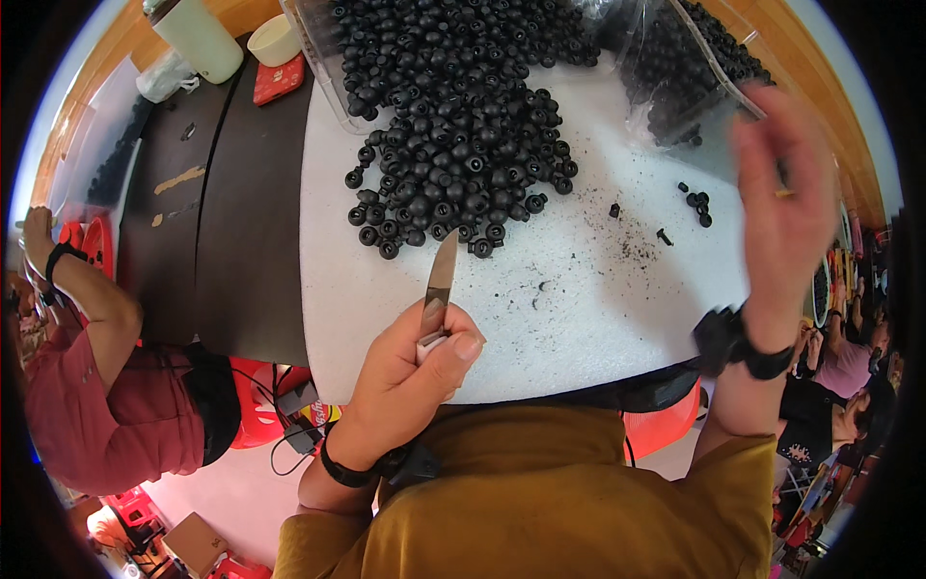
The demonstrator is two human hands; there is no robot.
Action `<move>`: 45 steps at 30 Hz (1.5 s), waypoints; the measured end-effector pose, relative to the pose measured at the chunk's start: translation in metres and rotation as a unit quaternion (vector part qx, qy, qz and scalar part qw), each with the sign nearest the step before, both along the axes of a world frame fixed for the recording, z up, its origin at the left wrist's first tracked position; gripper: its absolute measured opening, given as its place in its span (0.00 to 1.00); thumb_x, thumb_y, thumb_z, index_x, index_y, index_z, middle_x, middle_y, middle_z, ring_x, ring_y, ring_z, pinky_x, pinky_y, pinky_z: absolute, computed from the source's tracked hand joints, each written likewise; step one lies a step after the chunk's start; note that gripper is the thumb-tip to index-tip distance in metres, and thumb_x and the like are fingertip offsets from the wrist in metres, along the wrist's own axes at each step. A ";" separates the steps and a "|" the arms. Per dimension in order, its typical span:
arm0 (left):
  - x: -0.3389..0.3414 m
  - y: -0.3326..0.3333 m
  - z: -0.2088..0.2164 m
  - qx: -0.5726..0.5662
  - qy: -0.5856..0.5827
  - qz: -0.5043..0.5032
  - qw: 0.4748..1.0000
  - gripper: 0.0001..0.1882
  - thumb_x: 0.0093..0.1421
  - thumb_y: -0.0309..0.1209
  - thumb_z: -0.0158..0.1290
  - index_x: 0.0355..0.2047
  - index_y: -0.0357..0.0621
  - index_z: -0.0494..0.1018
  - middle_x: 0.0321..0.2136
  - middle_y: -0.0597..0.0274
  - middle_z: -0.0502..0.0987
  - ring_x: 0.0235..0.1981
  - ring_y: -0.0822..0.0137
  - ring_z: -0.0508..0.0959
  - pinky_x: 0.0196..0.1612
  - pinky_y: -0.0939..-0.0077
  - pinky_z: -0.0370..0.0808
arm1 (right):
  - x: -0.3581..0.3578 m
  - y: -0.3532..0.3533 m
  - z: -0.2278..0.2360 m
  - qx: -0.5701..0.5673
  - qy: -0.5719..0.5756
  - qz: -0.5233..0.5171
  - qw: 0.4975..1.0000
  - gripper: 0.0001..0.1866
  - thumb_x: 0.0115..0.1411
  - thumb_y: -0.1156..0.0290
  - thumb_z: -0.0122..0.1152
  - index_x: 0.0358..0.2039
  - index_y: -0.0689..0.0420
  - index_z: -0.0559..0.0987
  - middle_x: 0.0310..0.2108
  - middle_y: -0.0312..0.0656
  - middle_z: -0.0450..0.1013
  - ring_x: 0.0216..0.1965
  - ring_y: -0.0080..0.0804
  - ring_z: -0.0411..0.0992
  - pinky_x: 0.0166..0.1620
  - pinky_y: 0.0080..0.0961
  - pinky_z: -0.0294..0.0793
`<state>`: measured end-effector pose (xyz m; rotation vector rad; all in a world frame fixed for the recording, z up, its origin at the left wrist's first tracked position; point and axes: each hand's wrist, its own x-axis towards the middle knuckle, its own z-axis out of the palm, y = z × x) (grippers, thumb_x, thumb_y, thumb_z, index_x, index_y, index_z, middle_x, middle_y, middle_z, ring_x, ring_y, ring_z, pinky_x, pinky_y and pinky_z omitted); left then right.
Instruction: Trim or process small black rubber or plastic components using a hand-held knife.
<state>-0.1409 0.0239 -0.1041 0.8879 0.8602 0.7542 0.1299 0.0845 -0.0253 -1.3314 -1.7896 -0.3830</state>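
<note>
My left hand (pixel 410 376) is closed round the handle of a small knife (pixel 442 270), its blade pointing away from me, close to the near edge of a big heap of small round black parts (pixel 453 145). Each part is ball-shaped, and many show a hole. My right hand (pixel 791 183) is raised at the right, smeared by motion, beside a clear plastic bin (pixel 704 145) lined with a bag and holding more black parts. Whether it holds anything cannot be made out. A few loose black pieces (pixel 701 205) and dark crumbs lie on the white board (pixel 386 318) between the hands.
A dark tabletop (pixel 256 212) adjoins the board on the left. Toward its far end are a pale bottle (pixel 198 43), a tape roll (pixel 275 41), a red flat box (pixel 279 80) and a crumpled plastic bag (pixel 166 77). Another person (pixel 106 386) sits at the left.
</note>
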 end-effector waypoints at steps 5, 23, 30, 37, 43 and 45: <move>0.003 0.002 0.003 0.004 0.000 0.000 1.000 0.08 0.60 0.31 0.47 0.30 0.40 0.65 0.22 0.73 0.63 0.20 0.84 0.57 0.22 0.89 0.55 | -0.042 0.003 -0.052 -0.196 -0.008 0.197 0.960 0.10 0.45 0.79 0.58 0.32 0.59 0.74 0.31 0.43 0.70 0.33 0.41 0.69 0.35 0.29 0.69; 0.002 0.004 0.008 0.026 0.013 -0.037 0.999 0.05 0.60 0.27 0.45 0.31 0.37 0.64 0.26 0.70 0.65 0.26 0.81 0.60 0.29 0.87 0.61 | -0.058 -0.029 -0.051 -0.423 0.359 0.284 0.782 0.09 0.57 0.75 0.52 0.38 0.61 0.69 0.29 0.35 0.69 0.32 0.22 0.68 0.36 0.17 0.67; 0.011 0.004 0.025 0.199 0.134 -0.042 0.970 0.07 0.57 0.29 0.49 0.30 0.36 0.67 0.23 0.67 0.69 0.21 0.76 0.66 0.26 0.83 0.63 | -0.070 -0.061 -0.051 -0.427 0.590 0.326 0.603 0.12 0.56 0.77 0.53 0.41 0.62 0.67 0.33 0.38 0.70 0.33 0.18 0.68 0.35 0.14 0.68; 0.019 0.002 0.023 0.356 0.180 -0.043 0.916 0.03 0.53 0.21 0.49 0.29 0.39 0.67 0.22 0.62 0.70 0.19 0.72 0.68 0.23 0.80 0.65 | -0.072 -0.070 -0.063 -0.426 0.618 0.352 0.558 0.12 0.54 0.80 0.55 0.40 0.62 0.67 0.34 0.39 0.70 0.33 0.19 0.69 0.36 0.15 0.70; 0.021 0.001 0.023 0.383 0.190 -0.040 0.903 0.06 0.49 0.18 0.47 0.28 0.39 0.66 0.21 0.60 0.69 0.17 0.67 0.68 0.21 0.78 0.65 | -0.074 -0.073 -0.071 -0.390 0.614 0.380 0.572 0.13 0.53 0.82 0.55 0.40 0.64 0.67 0.36 0.41 0.69 0.35 0.20 0.69 0.38 0.16 0.71; 0.021 0.001 0.023 0.391 0.197 -0.044 0.898 0.06 0.49 0.18 0.47 0.28 0.39 0.66 0.20 0.59 0.69 0.17 0.66 0.68 0.21 0.78 0.65 | -0.073 -0.074 -0.071 -0.391 0.611 0.381 0.574 0.15 0.52 0.82 0.56 0.41 0.64 0.67 0.38 0.41 0.68 0.37 0.20 0.69 0.38 0.17 0.71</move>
